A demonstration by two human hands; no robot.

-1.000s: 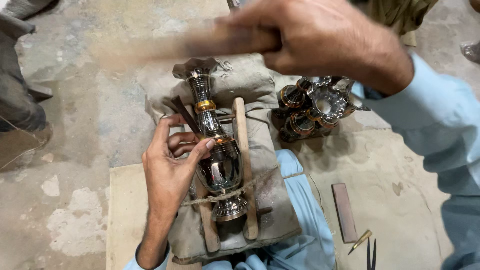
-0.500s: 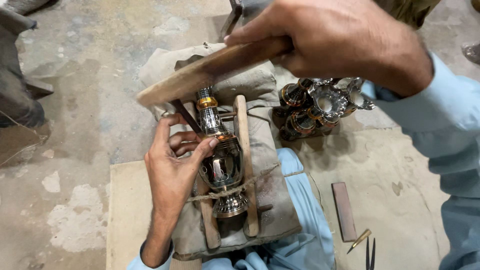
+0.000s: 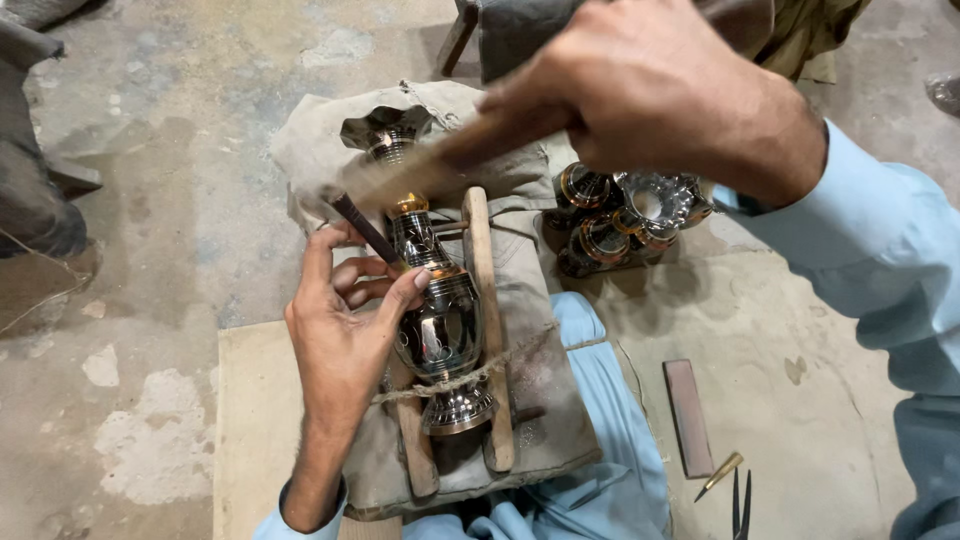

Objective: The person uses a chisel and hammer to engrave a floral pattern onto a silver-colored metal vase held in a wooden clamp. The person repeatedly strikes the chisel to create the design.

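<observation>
Gripping a wooden mallet point(image 3: 450, 160), the right hand point(image 3: 650, 90) hung above the chisel point(image 3: 365, 228) pinched by the left hand point(image 3: 345, 330) against the engraved metal vase point(image 3: 435, 320).

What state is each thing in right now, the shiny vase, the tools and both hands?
Shiny engraved metal vase: lying between wooden rails, tied with string.
Dark metal chisel: tilted, tip on vase neck.
Wooden mallet stick: raised, motion-blurred.
Left hand: holding chisel, touching vase.
Right hand: gripping stick.
Cluster of small metal vases: resting aside.
</observation>
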